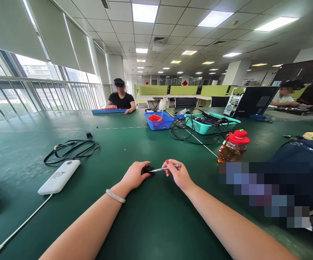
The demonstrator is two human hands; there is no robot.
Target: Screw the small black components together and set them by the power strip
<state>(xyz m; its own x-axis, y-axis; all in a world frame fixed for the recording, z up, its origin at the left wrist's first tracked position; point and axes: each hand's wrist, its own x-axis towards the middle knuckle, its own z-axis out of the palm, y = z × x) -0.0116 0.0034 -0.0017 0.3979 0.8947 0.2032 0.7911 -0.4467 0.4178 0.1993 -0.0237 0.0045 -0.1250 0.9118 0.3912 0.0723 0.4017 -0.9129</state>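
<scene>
My left hand (135,176), with a pale bangle at the wrist, has its fingers closed around a small black part (147,169) on the green table. The part's exact kind is too small to make out. In my right hand (176,174), a slim silver pen-like tool (160,169) is pinched between thumb and fingers. The tool lies nearly level and points left, its tip at the black part. Whether the tip is inside the part or only touching it, I cannot tell.
Left lie a white power bank (59,177), a coiled black cable (71,150) and a small black piece (88,134). Ahead are a blue basket (159,124) and a green basket (199,127) of cables. A red-capped bottle (232,150) stands right. A person (120,97) sits across the table.
</scene>
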